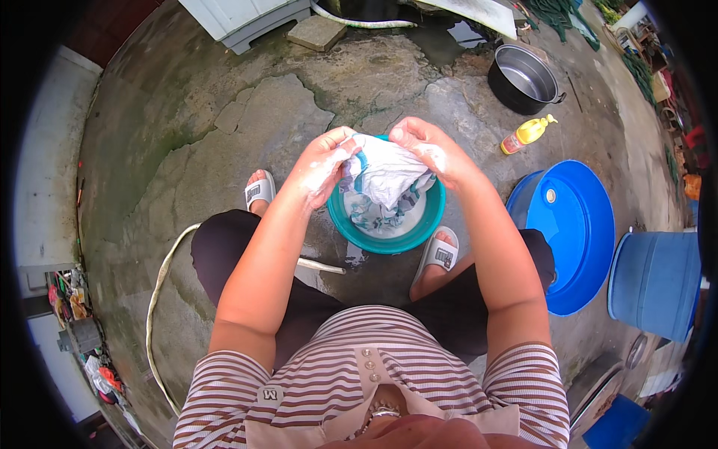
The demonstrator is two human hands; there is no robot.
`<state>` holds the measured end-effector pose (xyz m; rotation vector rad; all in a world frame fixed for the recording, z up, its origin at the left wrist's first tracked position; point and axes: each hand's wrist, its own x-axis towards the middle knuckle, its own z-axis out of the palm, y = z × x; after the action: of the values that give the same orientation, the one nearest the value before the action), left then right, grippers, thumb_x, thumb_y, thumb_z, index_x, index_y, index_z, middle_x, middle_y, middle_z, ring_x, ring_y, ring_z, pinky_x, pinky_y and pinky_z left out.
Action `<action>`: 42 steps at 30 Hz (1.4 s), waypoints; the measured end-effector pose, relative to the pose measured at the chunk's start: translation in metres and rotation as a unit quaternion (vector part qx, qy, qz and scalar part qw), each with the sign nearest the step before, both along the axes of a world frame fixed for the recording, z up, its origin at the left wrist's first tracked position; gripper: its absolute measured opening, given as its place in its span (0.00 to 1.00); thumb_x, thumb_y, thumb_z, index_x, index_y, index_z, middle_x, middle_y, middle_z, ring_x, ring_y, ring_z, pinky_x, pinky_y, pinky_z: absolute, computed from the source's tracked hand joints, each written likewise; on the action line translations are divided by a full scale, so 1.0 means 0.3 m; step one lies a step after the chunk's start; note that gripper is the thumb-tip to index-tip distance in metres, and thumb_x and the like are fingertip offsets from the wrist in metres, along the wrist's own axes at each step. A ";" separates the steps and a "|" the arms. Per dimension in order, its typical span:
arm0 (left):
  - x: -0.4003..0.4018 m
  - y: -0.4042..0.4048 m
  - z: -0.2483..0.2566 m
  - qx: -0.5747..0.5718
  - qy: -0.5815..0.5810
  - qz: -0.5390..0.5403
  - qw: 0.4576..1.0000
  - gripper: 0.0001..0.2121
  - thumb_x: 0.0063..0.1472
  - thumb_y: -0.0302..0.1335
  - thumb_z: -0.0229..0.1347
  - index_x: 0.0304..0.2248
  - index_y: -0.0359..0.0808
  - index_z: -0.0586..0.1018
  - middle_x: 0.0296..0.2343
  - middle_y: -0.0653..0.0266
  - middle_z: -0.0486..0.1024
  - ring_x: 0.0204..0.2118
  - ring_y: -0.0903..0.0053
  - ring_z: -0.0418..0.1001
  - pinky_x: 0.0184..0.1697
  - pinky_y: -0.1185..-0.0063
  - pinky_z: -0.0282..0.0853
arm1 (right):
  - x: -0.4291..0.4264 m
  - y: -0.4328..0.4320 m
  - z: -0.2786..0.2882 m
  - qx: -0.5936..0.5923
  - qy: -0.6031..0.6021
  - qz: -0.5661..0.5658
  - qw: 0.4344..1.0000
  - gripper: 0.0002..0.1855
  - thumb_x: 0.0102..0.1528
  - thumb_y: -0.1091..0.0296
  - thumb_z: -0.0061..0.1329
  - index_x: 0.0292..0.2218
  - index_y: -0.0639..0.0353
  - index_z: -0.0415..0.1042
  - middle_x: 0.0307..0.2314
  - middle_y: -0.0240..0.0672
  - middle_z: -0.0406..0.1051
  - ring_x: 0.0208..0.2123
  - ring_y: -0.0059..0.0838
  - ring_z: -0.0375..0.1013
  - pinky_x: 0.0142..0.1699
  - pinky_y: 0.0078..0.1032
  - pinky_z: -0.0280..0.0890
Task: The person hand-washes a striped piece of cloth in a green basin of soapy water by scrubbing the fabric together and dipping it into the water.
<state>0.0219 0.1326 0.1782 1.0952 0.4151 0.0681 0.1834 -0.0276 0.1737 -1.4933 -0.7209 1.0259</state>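
A wet white cloth with teal and grey pattern (387,168) is stretched between my two hands above a round green plastic basin (387,244). My left hand (328,165) grips its left edge, with suds on the palm and wrist. On the other side my right hand (429,149) pinches the cloth's upper right edge, also with suds on it. The lower part of the cloth hangs down into whitish soapy water (415,219) in the basin. The basin stands on the wet concrete floor between my feet.
A yellow bottle (527,134) and a dark metal pot (524,78) stand front right. Blue plastic tubs (583,236) are at the right. A pale hose (151,314) curves along the left floor. Far ahead lie a flat stone (317,33) and a puddle.
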 end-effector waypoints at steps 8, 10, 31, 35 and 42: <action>0.038 -0.035 -0.037 0.158 0.054 0.144 0.975 0.08 0.67 0.33 0.50 0.30 0.39 0.73 0.23 0.75 0.68 0.26 0.88 0.67 0.28 0.85 0.63 | -0.035 0.031 -0.057 0.073 -0.047 -0.040 0.995 0.09 0.59 0.64 0.49 0.35 0.61 0.69 0.25 0.28 0.69 0.29 0.17 0.66 0.33 0.21 0.62; 0.046 -0.039 -0.092 0.098 0.024 0.208 0.973 0.09 0.67 0.32 0.49 0.30 0.39 0.72 0.23 0.73 0.69 0.26 0.87 0.67 0.28 0.84 0.64 | -0.116 0.069 -0.058 0.066 -0.166 -0.125 0.976 0.08 0.58 0.66 0.49 0.35 0.61 0.68 0.23 0.36 0.70 0.23 0.26 0.69 0.29 0.27 0.63; 0.040 -0.110 -0.243 -0.346 0.069 0.098 0.931 0.14 0.69 0.39 0.41 0.40 0.41 0.74 0.39 0.60 0.76 0.41 0.68 0.75 0.45 0.65 0.70 | -0.322 0.119 -0.078 -0.019 -0.506 -0.132 0.852 0.06 0.59 0.66 0.44 0.38 0.55 0.63 0.15 0.43 0.70 0.18 0.47 0.72 0.22 0.43 0.63; 0.092 -0.202 -0.067 -0.201 0.205 0.163 0.944 0.14 0.69 0.38 0.43 0.42 0.36 0.74 0.40 0.58 0.75 0.41 0.67 0.75 0.45 0.64 0.71 | -0.223 0.085 -0.127 -0.022 -0.485 -0.131 0.864 0.08 0.59 0.64 0.41 0.37 0.57 0.62 0.15 0.45 0.69 0.20 0.50 0.73 0.26 0.45 0.64; 0.037 -0.079 -0.058 -0.046 0.095 -0.044 0.993 0.18 0.61 0.35 0.57 0.47 0.33 0.72 0.40 0.65 0.76 0.42 0.76 0.74 0.46 0.73 0.70 | -0.018 0.054 -0.112 -0.012 0.106 -0.120 0.987 0.12 0.58 0.62 0.51 0.38 0.60 0.70 0.30 0.33 0.72 0.35 0.24 0.71 0.38 0.26 0.65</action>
<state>0.0330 0.1089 0.1609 1.0317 0.5358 -0.1325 0.1781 -0.0113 0.1399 -1.4270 -0.3702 0.9922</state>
